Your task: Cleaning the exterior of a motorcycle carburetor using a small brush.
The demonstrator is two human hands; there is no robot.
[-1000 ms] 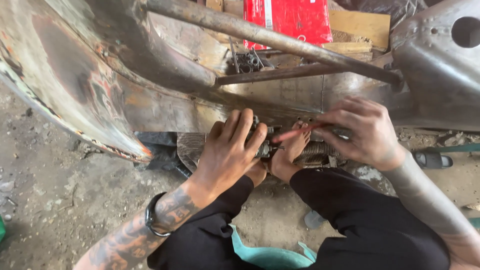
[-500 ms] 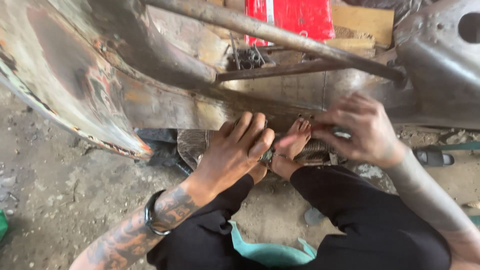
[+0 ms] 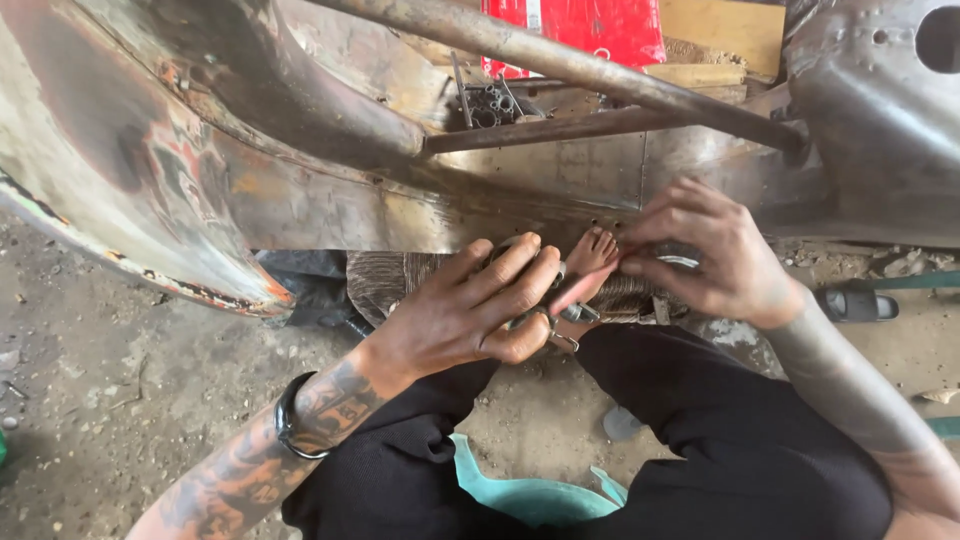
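My left hand (image 3: 470,312) is curled over a small metal tool (image 3: 562,325) with ring-shaped parts, just below the lower edge of a rusted sheet-metal body panel (image 3: 330,200). My right hand (image 3: 715,258) pinches the end of a thin red piece (image 3: 585,287) that runs down to the left hand; something shiny shows under its fingers. My bare foot (image 3: 597,248) rests between the two hands on a ribbed brown part (image 3: 385,280). What the tool bites on is hidden by the fingers.
A rusty bar (image 3: 560,62) crosses overhead, with a bundle of metal tubes (image 3: 490,102) behind it. A red box (image 3: 585,25) and wooden boards (image 3: 725,30) stand at the back. A sandal (image 3: 850,303) lies at right, a teal plastic tub (image 3: 530,495) between my knees, on dirt ground (image 3: 90,390).
Both hands stay at the same spot under the panel. My left hand's fingers have curled tighter over the metal tool, and the view has shifted slightly.
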